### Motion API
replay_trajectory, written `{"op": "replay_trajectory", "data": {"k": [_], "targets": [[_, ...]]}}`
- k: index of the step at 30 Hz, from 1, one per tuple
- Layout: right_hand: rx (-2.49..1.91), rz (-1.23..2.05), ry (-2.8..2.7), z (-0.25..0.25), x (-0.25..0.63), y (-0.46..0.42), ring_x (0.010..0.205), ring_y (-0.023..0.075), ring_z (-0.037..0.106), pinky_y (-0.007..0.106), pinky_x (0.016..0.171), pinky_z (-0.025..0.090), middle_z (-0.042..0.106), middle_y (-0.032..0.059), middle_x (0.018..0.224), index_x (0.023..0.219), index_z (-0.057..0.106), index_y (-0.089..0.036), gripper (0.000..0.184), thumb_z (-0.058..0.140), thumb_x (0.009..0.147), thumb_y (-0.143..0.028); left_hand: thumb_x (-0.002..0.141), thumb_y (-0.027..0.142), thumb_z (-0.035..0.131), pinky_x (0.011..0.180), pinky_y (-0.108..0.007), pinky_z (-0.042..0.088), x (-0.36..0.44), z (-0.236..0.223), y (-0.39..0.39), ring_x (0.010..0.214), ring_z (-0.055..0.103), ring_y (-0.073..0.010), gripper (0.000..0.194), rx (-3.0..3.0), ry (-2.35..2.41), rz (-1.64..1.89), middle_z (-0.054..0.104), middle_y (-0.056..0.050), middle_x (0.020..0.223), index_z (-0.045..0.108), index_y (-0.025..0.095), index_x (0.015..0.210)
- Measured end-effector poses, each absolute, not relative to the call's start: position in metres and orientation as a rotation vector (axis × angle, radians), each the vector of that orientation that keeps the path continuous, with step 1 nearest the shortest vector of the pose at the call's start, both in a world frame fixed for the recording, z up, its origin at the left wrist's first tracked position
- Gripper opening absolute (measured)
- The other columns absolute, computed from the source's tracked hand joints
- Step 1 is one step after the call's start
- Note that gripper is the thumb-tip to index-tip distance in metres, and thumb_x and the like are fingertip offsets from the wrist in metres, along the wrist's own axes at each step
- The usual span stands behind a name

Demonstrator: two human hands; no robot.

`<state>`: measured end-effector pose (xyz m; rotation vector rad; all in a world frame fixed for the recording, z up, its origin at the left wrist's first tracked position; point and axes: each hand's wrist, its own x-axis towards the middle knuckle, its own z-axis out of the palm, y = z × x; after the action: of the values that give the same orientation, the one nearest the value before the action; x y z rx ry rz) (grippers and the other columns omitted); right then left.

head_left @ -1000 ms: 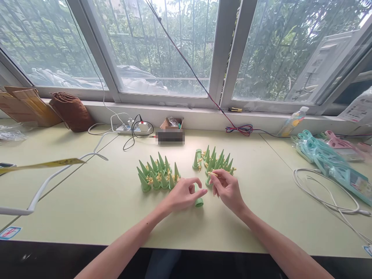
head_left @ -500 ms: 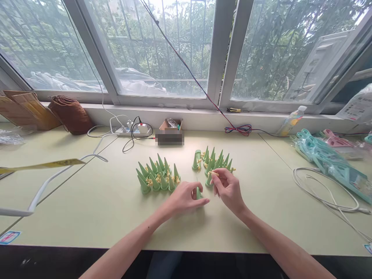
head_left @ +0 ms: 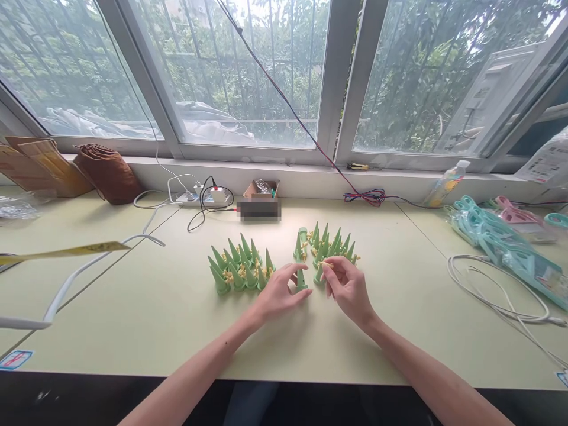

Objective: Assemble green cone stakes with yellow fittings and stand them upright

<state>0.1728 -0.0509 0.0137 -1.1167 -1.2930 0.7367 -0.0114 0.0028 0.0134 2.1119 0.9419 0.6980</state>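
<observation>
Two clusters of small green cones with yellow bits stand on the pale green table: a left cluster point(head_left: 239, 269) and a right cluster point(head_left: 331, 247). My left hand point(head_left: 277, 296) pinches a single green cone point(head_left: 301, 280) standing upright between the clusters, thumb and fingers round it. My right hand point(head_left: 348, 287) is curled at the near edge of the right cluster, pinching a small yellow piece point(head_left: 327, 265) at its fingertips.
A power strip with cables point(head_left: 202, 196) and a small open box point(head_left: 261, 188) lie by the sill. A white cable point(head_left: 497, 296) coils at right near teal plastic items point(head_left: 501, 245). A brown bag point(head_left: 106, 171) sits far left. A white curved tube point(head_left: 75, 275) crosses the left.
The single cone lay on its side a second ago; my left hand has stood it upright and shifted it slightly away toward the clusters. My right hand has barely moved.
</observation>
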Motion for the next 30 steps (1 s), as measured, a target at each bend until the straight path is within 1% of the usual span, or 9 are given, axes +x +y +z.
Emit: {"op": "replay_trajectory", "data": {"k": [3,8,12,17,23,24,26,28,30], "targets": [[-1.122,0.733,-1.308,0.014,0.173,-0.051,0.048,0.0105,0.054,0.022,0.041,0.047,0.060,-0.0003,0.070,0.094,0.058,-0.020,0.018,0.058,0.092,-0.038,0.083,0.035,0.063,0.062,-0.025,0.055,-0.012,0.015,0.003,0.092,0.058,-0.0193,0.044,2.027,0.915,0.715,0.057,-0.008,0.119,0.055,0.026,0.126],[-1.130,0.726,-1.335,0.013,0.173,-0.051,0.046,0.0100,0.053,0.023,0.041,0.047,0.059,-0.0003,0.070,0.094,0.058,-0.020,0.017,0.057,0.093,-0.037,0.085,0.038,0.061,0.061,-0.028,0.059,-0.009,0.016,0.003,0.089,0.060,-0.0189,0.050,1.780,0.856,0.685,0.051,-0.011,0.123,0.050,0.026,0.133],[-1.134,0.720,-1.349,0.013,0.172,-0.051,0.046,0.0102,0.053,0.023,0.041,0.047,0.059,-0.0005,0.070,0.094,0.058,-0.020,0.016,0.057,0.093,-0.036,0.091,0.041,0.053,0.068,-0.032,0.062,-0.009,0.018,0.004,0.087,0.063,-0.0167,0.045,1.624,0.759,0.675,0.047,-0.010,0.126,0.050,0.027,0.134],[-1.144,0.703,-1.369,0.013,0.172,-0.051,0.048,0.0107,0.054,0.023,0.043,0.047,0.060,-0.0006,0.070,0.095,0.058,-0.020,0.015,0.057,0.093,-0.035,0.094,0.041,0.050,0.067,-0.032,0.061,-0.009,0.018,0.006,0.077,0.061,-0.0129,0.042,1.584,0.736,0.719,0.050,-0.007,0.114,0.048,0.029,0.134],[-1.158,0.694,-1.381,0.013,0.172,-0.051,0.050,0.0117,0.056,0.023,0.044,0.046,0.060,-0.0005,0.069,0.094,0.058,-0.020,0.015,0.057,0.093,-0.035,0.089,0.039,0.060,0.058,-0.030,0.059,-0.008,0.019,0.007,0.073,0.060,-0.0141,0.067,1.425,0.733,0.824,0.052,-0.003,0.099,0.024,0.033,0.144],[-1.159,0.692,-1.384,0.013,0.172,-0.051,0.050,0.0115,0.056,0.023,0.044,0.046,0.060,-0.0005,0.069,0.094,0.058,-0.020,0.015,0.057,0.093,-0.035,0.088,0.039,0.062,0.058,-0.030,0.058,-0.007,0.020,0.007,0.073,0.060,-0.0144,0.069,1.409,0.738,0.826,0.052,-0.003,0.098,0.024,0.032,0.145],[-1.162,0.692,-1.392,0.012,0.172,-0.051,0.048,0.0108,0.054,0.023,0.045,0.046,0.060,-0.0006,0.069,0.094,0.058,-0.019,0.016,0.057,0.093,-0.035,0.086,0.040,0.064,0.057,-0.030,0.057,-0.007,0.021,0.007,0.072,0.059,-0.0145,0.063,1.398,0.732,0.808,0.053,-0.005,0.099,0.036,0.026,0.140],[-1.164,0.695,-1.398,0.012,0.172,-0.051,0.048,0.0105,0.053,0.023,0.045,0.046,0.061,-0.0005,0.069,0.095,0.059,-0.019,0.016,0.057,0.093,-0.035,0.085,0.041,0.064,0.060,-0.030,0.056,-0.008,0.023,0.007,0.072,0.057,-0.0140,0.048,1.403,0.704,0.765,0.055,-0.006,0.098,0.053,0.019,0.126],[-1.164,0.698,-1.402,0.012,0.172,-0.051,0.048,0.0106,0.053,0.023,0.045,0.046,0.060,-0.0002,0.069,0.095,0.059,-0.019,0.017,0.056,0.093,-0.036,0.086,0.042,0.063,0.063,-0.030,0.056,-0.008,0.025,0.007,0.073,0.056,-0.0137,0.037,1.407,0.672,0.733,0.057,-0.007,0.096,0.062,0.015,0.110]]}}
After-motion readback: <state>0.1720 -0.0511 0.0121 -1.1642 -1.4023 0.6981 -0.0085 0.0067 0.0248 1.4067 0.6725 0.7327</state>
